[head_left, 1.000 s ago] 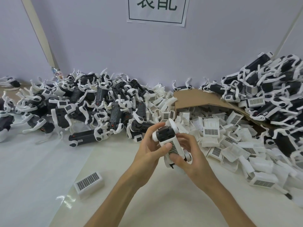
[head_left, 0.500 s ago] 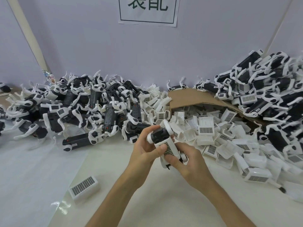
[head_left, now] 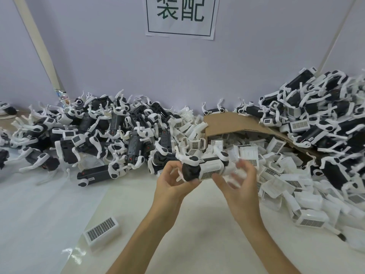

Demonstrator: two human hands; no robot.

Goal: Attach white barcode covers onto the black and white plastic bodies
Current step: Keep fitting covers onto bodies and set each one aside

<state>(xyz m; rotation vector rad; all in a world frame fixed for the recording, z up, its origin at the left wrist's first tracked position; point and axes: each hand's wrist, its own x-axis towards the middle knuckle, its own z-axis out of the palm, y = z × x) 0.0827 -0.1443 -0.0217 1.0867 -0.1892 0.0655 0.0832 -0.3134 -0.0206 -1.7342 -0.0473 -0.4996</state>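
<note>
The left grip (head_left: 173,184) has its fingers curled round the black end of one plastic body (head_left: 190,172), which it holds above the table (head_left: 197,244). A white barcode cover (head_left: 210,169) sits on the middle of this body, just right of the left grip. The right grip (head_left: 239,184) is at the other end of the body, but it is blurred, so I cannot tell if it holds the body or only touches it.

What may go wrong: perhaps the cover is not snapped in fully, since its far edge is hidden. Then it can fall off when the body is put down. The sure hold is at one end only, so the body may tip and slip. The thin white legs (head_left: 222,155) may also catch on the fingers.

Beyond the right grip a cardboard box (head_left: 227,121) lies on its side. Loose covers (head_left: 248,153) fill it and spill out onto the table. A single cover (head_left: 101,229) lies alone, left of the left grip and nearer to the person.
</note>
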